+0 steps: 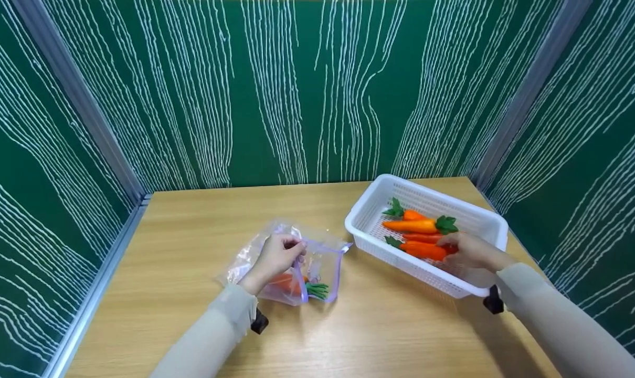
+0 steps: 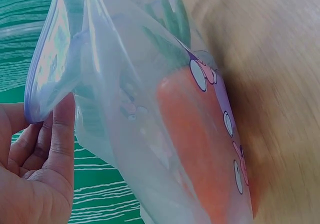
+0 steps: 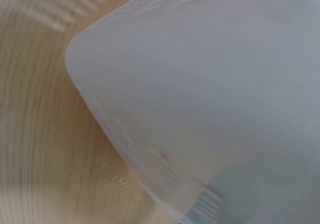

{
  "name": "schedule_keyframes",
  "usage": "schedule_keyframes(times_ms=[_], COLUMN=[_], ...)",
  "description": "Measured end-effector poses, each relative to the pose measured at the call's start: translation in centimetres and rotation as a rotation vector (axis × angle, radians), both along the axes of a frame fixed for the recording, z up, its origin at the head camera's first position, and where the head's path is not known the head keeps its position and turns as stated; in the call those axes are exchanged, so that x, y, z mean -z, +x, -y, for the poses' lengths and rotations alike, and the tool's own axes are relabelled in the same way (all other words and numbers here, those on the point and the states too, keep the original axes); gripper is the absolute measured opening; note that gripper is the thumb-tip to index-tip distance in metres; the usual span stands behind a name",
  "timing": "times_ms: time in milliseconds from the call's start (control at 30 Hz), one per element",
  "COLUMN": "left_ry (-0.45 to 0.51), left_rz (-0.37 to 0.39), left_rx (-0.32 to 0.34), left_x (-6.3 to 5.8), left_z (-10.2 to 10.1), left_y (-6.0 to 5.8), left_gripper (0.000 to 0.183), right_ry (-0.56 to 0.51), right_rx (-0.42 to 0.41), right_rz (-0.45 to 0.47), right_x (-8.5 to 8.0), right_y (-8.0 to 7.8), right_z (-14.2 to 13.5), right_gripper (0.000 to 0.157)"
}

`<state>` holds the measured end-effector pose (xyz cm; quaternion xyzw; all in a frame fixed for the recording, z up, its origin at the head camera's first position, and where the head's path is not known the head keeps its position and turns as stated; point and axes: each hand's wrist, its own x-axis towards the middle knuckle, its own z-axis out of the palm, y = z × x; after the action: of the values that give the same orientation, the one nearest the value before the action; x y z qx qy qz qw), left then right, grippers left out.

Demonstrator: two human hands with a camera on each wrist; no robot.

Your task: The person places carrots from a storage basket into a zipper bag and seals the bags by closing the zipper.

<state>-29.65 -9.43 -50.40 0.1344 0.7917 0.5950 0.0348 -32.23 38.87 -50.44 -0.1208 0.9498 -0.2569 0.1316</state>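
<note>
My left hand pinches the purple-edged rim of a clear zip bag between thumb and fingers and holds its mouth raised. Inside the bag lies an orange carrot with a green top, seen through the printed plastic. On the right, my right hand reaches into a white perforated basket. Its fingers grip the end of the nearest carrot, whose leaves point left. In the right wrist view the basket's outer corner fills most of the picture and hides that hand.
Several more carrots lie in the basket, among them an orange one with leaves to the right. A wooden table lies beneath everything. Green walls with white wavy lines and grey metal posts enclose it.
</note>
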Motion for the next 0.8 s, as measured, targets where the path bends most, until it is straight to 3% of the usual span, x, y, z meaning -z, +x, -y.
schedule_keyframes(times_ms=[33,567,800], left_ry=[0.001,-0.018,-0.002], left_rz=[0.001,0.017,0.024], left_rx=[0.001,-0.013,-0.009], left_x=[0.0,-0.1,0.2], left_z=[0.0,0.3,0.3], left_y=[0.0,0.0,-0.2], left_gripper=[0.023,0.024,0.024], right_ry=[0.089,-0.004,-0.045], right_rx=[-0.028,-0.021,0.017], right_rz=[-0.033,-0.078,-0.074], right_x=[-0.2,-1.1,-1.3], right_y=[0.3,0.5,0.4], right_z=[-0.1,0.3,0.7], right_gripper=[0.042,0.045,0.049])
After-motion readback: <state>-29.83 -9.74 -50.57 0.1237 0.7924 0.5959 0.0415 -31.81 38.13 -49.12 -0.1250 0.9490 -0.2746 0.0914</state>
